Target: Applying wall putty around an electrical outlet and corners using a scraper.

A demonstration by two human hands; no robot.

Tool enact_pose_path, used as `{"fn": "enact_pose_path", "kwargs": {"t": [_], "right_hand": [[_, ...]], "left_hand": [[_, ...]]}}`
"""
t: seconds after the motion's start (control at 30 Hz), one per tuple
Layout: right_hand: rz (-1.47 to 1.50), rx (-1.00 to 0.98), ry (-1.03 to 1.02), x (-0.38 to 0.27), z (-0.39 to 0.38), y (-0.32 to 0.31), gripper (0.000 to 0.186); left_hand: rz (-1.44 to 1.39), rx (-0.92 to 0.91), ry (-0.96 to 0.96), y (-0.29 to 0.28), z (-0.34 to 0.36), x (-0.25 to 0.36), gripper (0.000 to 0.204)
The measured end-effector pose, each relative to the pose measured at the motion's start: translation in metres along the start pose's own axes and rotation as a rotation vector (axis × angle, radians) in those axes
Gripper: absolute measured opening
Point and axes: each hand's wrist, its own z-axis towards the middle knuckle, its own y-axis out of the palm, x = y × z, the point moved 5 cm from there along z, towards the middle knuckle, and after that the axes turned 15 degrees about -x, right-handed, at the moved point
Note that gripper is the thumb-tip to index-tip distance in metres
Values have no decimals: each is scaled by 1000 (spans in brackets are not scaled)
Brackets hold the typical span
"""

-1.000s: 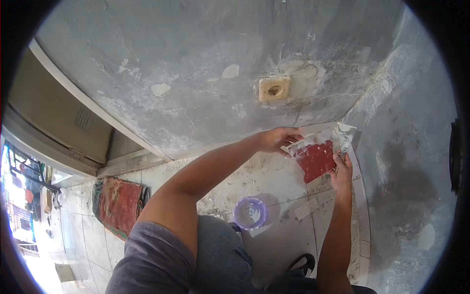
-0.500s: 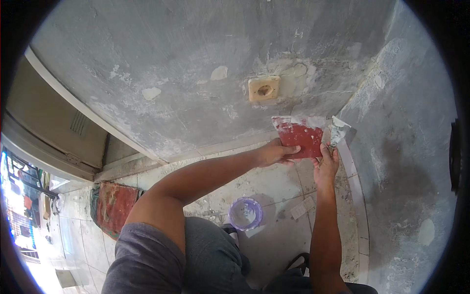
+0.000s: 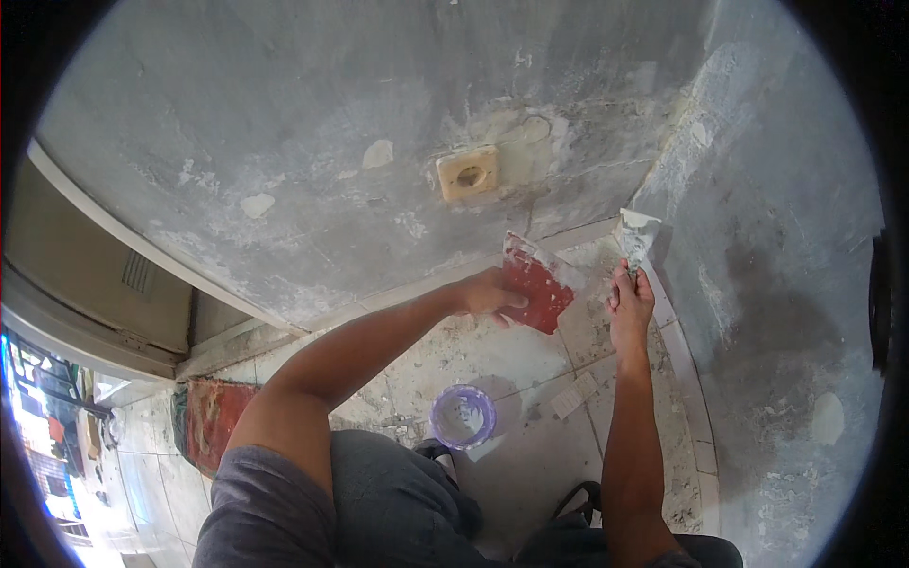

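Below the big patchy grey wall [image 3: 312, 95], the flat red white-smeared sheet [image 3: 538, 289], pinched by its left edge in the left hand [image 3: 490, 292], just swung away from the white-caked scraper [image 3: 639, 239]. Right hand [image 3: 632, 308]'s curled around the handle, further right, so blade and sheet are clear of each other.

A wall socket [image 3: 467, 174] is set in the wall [image 3: 312, 104], upper centre; below and right of it, a spreader [image 3: 542, 292] is held left of a putty knife [image 3: 639, 239]; a bucket [image 3: 463, 444] is placed on the tiled floor [image 3: 521, 464], lower centre; a mat [image 3: 216, 421] is laid at lower left.
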Motion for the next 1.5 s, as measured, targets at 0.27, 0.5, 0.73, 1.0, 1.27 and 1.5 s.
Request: {"fn": "enact_pose_path", "kwargs": {"t": [0.27,0.5,0.73,1.0,1.27,1.5], "right_hand": [[72,-169,36,-28,11,40,24],[213,-71,109,-40,9,56,19],[471,-214,-17,-59,8,60,31],[488,-185,-7,-48,9,66,34],[451,-132,4,-28,18,42,34],[469,-153,-74,-57,22,70,31]], "left_hand": [[108,-73,13,-17,7,17,47],[133,-123,228,0,1,30,47],[357,101,-32,-10,9,37,35],[332,173,28,-27,0,22,30],[366,240,128,-60,19,0,32],[-207,261,325,-43,0,52,30]]}}
